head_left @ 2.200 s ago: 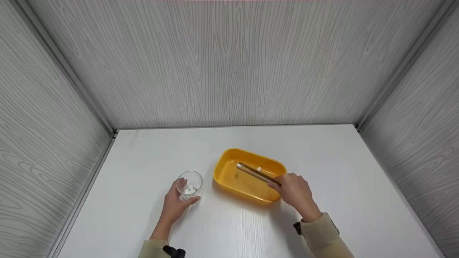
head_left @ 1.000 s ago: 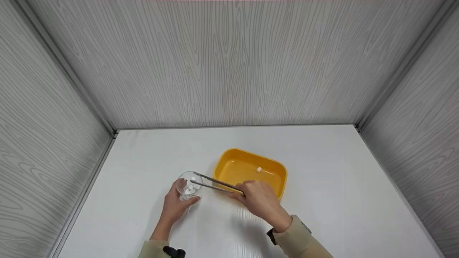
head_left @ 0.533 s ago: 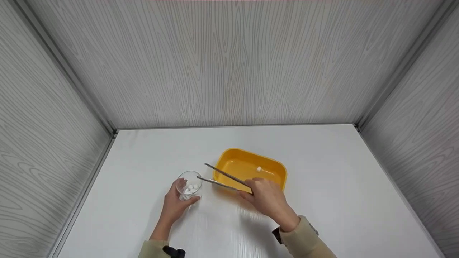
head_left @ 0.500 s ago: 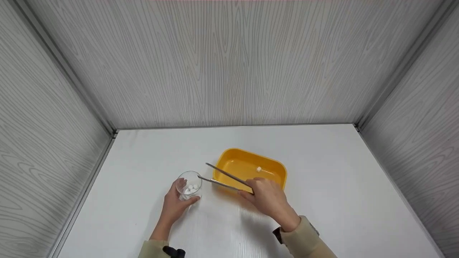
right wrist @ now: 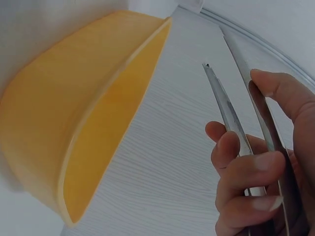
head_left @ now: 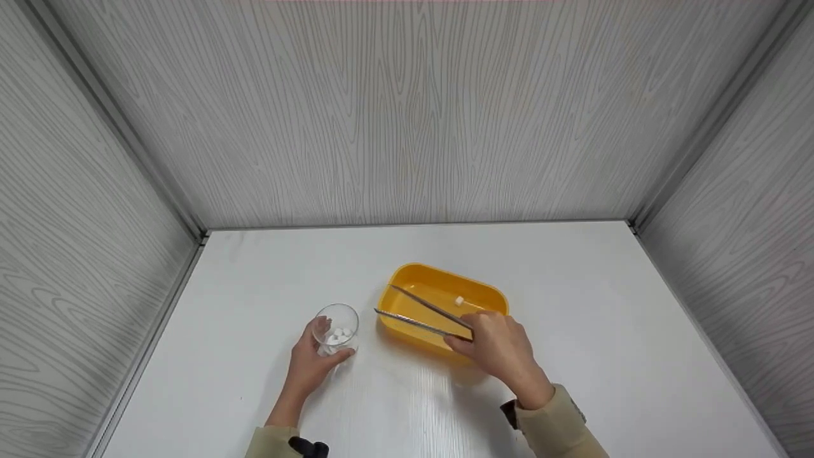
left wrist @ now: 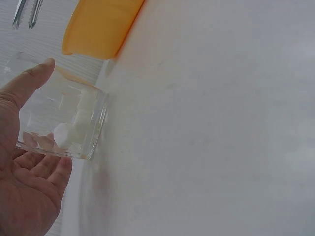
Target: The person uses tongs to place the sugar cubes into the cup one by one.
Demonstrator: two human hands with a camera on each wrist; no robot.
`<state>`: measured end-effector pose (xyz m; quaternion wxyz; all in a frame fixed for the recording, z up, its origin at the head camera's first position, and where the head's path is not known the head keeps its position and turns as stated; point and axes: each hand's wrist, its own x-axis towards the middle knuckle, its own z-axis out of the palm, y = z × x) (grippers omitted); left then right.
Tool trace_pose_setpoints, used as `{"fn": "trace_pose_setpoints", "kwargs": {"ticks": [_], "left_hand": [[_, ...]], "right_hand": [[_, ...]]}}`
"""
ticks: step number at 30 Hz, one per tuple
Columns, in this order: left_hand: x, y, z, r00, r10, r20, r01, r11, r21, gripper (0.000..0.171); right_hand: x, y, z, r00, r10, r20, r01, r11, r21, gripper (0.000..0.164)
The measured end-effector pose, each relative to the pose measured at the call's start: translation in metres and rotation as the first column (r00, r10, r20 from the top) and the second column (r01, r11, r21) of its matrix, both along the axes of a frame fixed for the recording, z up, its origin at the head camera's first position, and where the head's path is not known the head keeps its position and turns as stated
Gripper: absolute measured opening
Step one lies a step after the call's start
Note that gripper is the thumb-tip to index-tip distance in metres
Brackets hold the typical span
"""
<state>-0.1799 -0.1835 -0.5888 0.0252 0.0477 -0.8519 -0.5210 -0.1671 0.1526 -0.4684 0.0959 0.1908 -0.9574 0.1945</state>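
On the table, my left hand [head_left: 310,366] holds a clear glass [head_left: 336,325], thumb on one side and fingers on the other. Several white cubes [left wrist: 76,125] lie at the bottom of the glass. My right hand [head_left: 499,346] grips metal tongs [head_left: 425,324] above the yellow tray [head_left: 407,326]. The tong arms stand apart with nothing between their tips, as the right wrist view also shows, where fingers [right wrist: 251,172] wrap one arm and the thumb presses the other. A single white cube [head_left: 459,300] lies inside the tray.
The white table [head_left: 267,273] is bounded by a wood-grain back panel [head_left: 407,114] and side panels [head_left: 82,210]. The tray stands to the right of the glass, a small gap between them.
The tongs carried a white cube from the tray to the glass and released it there. My right hand then moved back right, over the tray. The left hand and glass stayed put.
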Motion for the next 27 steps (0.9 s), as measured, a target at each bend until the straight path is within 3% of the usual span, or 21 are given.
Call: {"fn": "trace_pose_setpoints", "kwargs": {"ticks": [13, 27], "left_hand": [[0.0, -0.001, 0.003, 1.0, -0.012, 0.006, 0.012, 0.999, 0.03, 0.099], [-0.001, -0.002, 0.0, 1.0, -0.02, -0.016, 0.021, 0.998, 0.052, 0.099]], "right_hand": [[-0.002, 0.029, 0.0, 0.991, -0.113, 0.07, 0.111, 0.993, 0.029, 0.029], [-0.006, 0.048, -0.008, 0.984, -0.165, 0.062, 0.159, 0.982, 0.102, 0.031]]}}
